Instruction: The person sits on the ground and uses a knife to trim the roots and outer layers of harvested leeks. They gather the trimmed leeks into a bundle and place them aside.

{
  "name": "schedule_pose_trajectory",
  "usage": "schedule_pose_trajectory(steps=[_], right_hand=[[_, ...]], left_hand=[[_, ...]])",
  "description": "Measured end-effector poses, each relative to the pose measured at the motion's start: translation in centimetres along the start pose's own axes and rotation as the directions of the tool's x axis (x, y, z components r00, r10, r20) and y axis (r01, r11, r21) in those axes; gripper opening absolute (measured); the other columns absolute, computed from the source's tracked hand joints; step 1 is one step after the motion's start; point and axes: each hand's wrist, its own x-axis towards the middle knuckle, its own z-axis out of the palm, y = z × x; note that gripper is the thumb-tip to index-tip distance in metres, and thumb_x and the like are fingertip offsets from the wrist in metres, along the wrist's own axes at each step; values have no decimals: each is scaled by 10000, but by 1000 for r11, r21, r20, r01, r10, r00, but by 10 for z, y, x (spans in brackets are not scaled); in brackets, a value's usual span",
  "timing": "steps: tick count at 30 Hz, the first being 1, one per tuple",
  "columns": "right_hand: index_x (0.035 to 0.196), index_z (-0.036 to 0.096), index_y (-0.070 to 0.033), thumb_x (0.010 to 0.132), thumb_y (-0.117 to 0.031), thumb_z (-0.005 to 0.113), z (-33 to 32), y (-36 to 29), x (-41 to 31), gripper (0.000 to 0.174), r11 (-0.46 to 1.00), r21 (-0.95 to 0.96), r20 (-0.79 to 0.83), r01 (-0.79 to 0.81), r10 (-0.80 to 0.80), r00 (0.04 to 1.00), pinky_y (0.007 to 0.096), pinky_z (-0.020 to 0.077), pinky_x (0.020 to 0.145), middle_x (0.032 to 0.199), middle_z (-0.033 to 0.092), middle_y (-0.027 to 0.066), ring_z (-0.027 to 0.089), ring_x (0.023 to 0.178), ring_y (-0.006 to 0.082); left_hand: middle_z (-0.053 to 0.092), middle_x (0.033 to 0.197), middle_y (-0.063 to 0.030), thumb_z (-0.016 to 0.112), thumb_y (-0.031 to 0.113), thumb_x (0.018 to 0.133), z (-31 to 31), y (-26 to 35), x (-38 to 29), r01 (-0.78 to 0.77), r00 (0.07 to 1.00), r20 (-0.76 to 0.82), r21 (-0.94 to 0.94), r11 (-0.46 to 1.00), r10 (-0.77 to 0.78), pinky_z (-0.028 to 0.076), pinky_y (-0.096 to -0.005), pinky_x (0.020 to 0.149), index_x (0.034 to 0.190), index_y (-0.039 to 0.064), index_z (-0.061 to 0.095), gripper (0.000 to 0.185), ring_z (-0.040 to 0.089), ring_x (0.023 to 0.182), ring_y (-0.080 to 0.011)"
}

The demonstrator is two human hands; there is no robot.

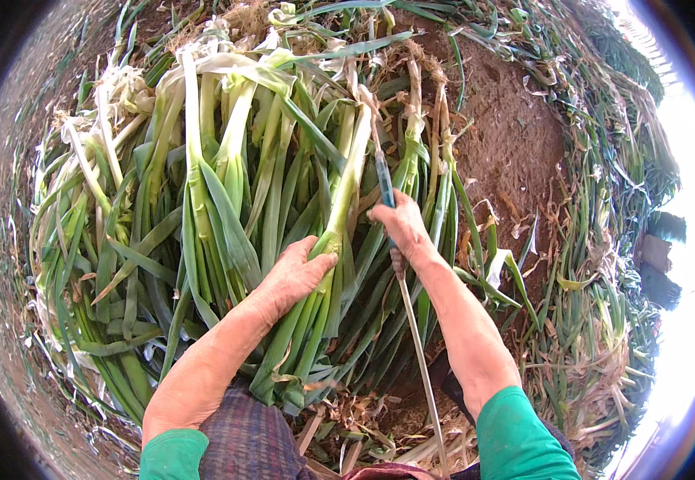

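Observation:
My left hand (292, 271) is closed around a large leek (347, 180) where the pale shaft meets the green leaves. The leek's white end points away from me and its leaves fan towards my lap. In my right hand (406, 227) is a slim blue-handled tool (384, 171), its narrow brownish tip close beside the leek's white end. A thin pale hose or rod (416, 336) runs from the tool's lower end down towards me. Under and left of my hands lies a heap of leeks (233, 138), most with white ends pointing away.
Two thinner leeks (413, 132) with dry roots lie just right of the tool. Bare brown soil (509, 114) shows farther right, bordered by a long bank of leek leaves and trimmings (593, 252). Dry scraps (383, 420) and wooden slats (310, 431) are near my knees.

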Motion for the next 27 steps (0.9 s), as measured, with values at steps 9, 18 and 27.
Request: schedule_pose_trajectory(steps=[9,18,27], right_hand=[[892,570,-38,740,-222,690,13,10,-83,266,984,174,130,39,-63,989,277,386,590,715,507,3,478,641,119],[912,550,5,719,-178,723,28,1,-182,316,989,74,273,-126,102,957,295,448,713,801,550,46,498,750,137],[995,580,63,745,-176,666,40,4,-131,357,995,57,134,80,-87,987,398,511,741,773,636,225,615,721,312]], left_hand=[[698,908,-58,633,205,973,-18,33,7,-138,990,-58,-288,948,126,541,-282,631,1182,-12,644,302,647,720,-113],[700,998,-76,665,221,950,-20,35,26,-89,996,-26,-181,979,85,540,-295,756,1263,-9,609,393,653,825,-126],[696,1109,-137,700,169,915,-16,14,37,-148,983,-98,85,985,156,533,-321,874,1368,-32,521,526,660,966,-178]])
